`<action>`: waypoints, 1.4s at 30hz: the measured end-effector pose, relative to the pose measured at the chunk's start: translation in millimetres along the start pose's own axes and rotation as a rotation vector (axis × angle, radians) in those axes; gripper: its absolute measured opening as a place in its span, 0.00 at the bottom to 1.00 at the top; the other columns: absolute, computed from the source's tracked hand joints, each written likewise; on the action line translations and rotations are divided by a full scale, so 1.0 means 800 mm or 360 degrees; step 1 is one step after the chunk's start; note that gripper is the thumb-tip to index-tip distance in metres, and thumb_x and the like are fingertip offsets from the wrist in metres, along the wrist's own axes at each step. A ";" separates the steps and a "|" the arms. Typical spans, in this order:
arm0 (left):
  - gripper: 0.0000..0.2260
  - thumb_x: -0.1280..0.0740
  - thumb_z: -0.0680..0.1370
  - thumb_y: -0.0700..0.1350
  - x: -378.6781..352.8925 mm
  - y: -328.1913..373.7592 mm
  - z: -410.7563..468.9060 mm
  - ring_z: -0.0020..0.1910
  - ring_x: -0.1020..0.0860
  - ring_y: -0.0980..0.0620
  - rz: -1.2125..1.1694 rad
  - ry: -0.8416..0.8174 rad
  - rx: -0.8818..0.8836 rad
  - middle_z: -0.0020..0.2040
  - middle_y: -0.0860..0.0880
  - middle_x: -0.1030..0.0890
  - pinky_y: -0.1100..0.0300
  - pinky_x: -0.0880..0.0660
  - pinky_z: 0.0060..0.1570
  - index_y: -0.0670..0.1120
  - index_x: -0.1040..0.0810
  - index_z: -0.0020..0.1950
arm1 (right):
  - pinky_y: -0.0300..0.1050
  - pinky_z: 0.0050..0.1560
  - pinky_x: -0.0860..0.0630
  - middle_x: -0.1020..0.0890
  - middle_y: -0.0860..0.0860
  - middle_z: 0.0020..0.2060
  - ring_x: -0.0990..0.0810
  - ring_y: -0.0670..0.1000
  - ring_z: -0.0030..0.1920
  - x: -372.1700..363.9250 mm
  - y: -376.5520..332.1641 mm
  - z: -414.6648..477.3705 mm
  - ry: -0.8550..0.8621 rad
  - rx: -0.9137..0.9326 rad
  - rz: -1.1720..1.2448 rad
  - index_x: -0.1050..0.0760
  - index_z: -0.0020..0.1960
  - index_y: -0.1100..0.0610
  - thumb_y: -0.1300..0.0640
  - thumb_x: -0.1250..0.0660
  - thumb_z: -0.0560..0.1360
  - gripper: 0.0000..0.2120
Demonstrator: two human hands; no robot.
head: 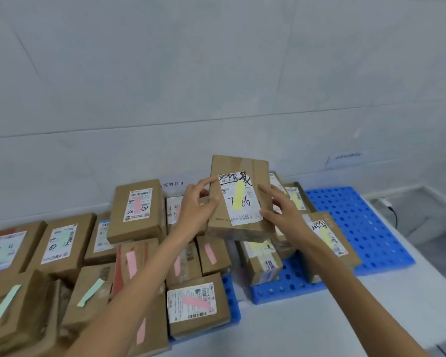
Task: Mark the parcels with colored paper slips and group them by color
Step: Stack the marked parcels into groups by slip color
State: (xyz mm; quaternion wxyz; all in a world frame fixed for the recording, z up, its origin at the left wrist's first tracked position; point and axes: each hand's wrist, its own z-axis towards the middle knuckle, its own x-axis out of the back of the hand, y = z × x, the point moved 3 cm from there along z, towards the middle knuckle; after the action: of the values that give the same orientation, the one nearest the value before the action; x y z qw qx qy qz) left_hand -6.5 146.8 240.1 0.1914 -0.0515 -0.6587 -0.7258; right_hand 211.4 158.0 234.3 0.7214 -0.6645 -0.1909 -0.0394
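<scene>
Three colour groups are taking shape across the surface. At the far left, parcels with green slips [11, 302] are lying together. Toward the middle, parcels with pink slips [196, 304] are sitting in a loose cluster, some stacked on others. Just right of these, the left hand [197, 210] is clasping the left edge of a brown parcel [238, 161], thumb on its face and fingers behind. The right hand [283, 212] is pinching the opposite edge, so each grip is closing on the same box and holding it tilted in the air above the pile. A yellow slip [240, 195] is sticking to its label, so this box is probably belonging with the parcels with yellow slips [327, 238] lying just below and to the right. Every parcel top that is showing is carrying a slip, so marking is looking nearly done, with the placing of this box and perhaps some tidying remaining. Blue perforated pallets [366, 228] are lying under the pink and yellow groups, resting on a pale surface [319, 325]; I cannot tell whether it is floor or tabletop. Behind, a tiled wall [216, 73] is bearing paper signs [173, 183], and a dark cable [393, 215] is trailing at the far right.
</scene>
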 end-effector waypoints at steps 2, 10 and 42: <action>0.19 0.35 0.78 0.39 -0.033 0.009 0.025 0.51 0.27 0.58 -0.0027 0.0009 0.0033 0.55 0.46 0.31 0.76 0.27 0.37 0.55 0.26 0.66 | 0.44 0.51 0.20 0.31 0.50 0.68 0.26 0.51 0.62 0.033 0.015 0.027 0.0060 -0.0005 0.0068 0.32 0.69 0.47 0.66 0.35 0.76 0.25; 0.21 0.37 0.78 0.40 -0.182 0.010 0.128 0.60 0.26 0.52 -0.0101 -0.0008 0.0287 0.66 0.48 0.28 0.53 0.23 0.57 0.56 0.31 0.69 | 0.34 0.48 0.24 0.26 0.52 0.65 0.26 0.50 0.58 0.154 0.074 0.169 0.0140 -0.0130 0.0119 0.29 0.69 0.58 0.65 0.39 0.79 0.19; 0.17 0.39 0.81 0.41 -0.023 -0.040 0.016 0.67 0.31 0.54 0.0555 0.0244 0.0128 0.67 0.49 0.27 0.70 0.40 0.60 0.46 0.31 0.70 | 0.41 0.61 0.35 0.23 0.49 0.55 0.29 0.48 0.59 -0.012 0.008 0.136 -0.0334 0.0749 -0.0461 0.22 0.56 0.57 0.62 0.42 0.79 0.12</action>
State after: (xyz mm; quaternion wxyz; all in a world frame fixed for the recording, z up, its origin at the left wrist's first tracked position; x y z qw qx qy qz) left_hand -3.1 165.1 205.8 0.3658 -0.1015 -0.6517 -0.6566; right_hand 180.2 262.8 229.9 0.8188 -0.4452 -0.3613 -0.0275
